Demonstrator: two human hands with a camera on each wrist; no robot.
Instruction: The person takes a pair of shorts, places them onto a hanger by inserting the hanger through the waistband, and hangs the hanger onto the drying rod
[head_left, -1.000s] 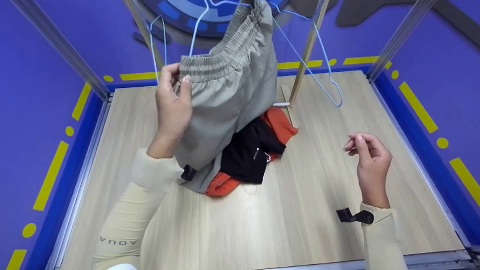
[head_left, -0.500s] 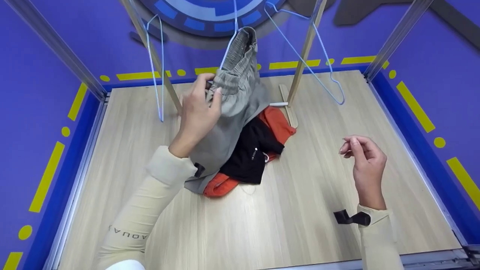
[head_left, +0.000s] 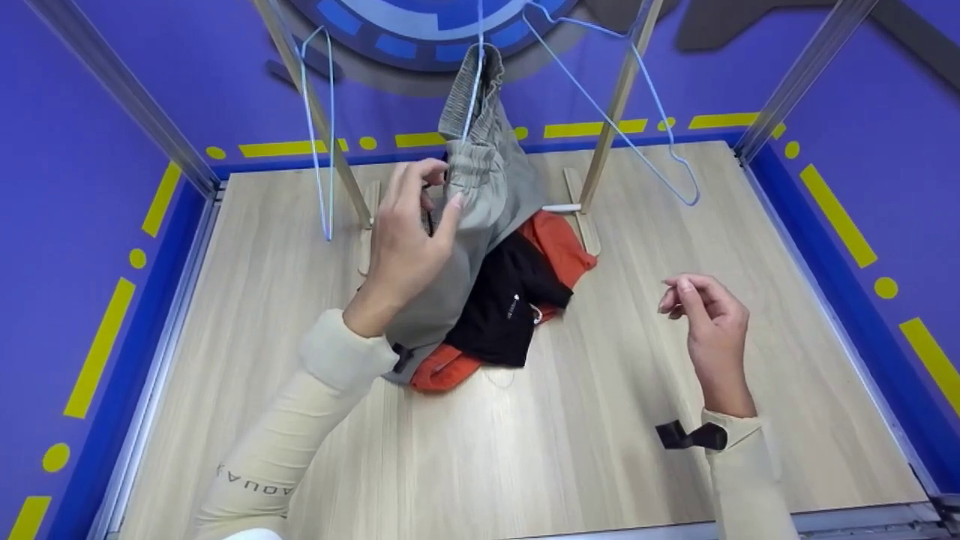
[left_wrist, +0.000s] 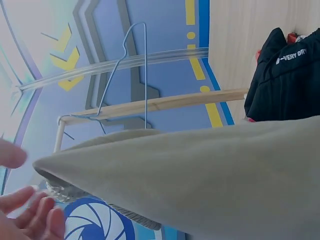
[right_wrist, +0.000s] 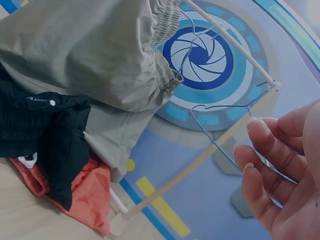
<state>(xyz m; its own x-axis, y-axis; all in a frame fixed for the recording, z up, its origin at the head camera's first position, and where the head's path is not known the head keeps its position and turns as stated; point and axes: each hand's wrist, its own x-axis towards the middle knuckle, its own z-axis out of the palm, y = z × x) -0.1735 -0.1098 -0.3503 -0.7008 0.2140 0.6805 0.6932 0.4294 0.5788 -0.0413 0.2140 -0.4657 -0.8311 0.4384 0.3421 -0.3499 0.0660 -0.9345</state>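
Grey pants with a gathered elastic waistband hang from a light blue wire hanger, their lower part reaching down over the clothes on the table. My left hand is beside the near end of the waistband, thumb and fingers spread apart. In the left wrist view a gap shows between the fingers and the grey cloth. Off to the right, my right hand is raised over the table, fingers loosely bent and holding nothing; the right wrist view shows its fingers bare.
Under the pants lie a black garment and an orange garment. The wooden rack has a left post and a right post. Bare blue hangers hang at left and right. Blue walls enclose the table.
The pants swung away and turned edge-on on the hanger. My left hand moved right with the waistband, then its fingers came off the cloth. My right hand drifted slightly left.
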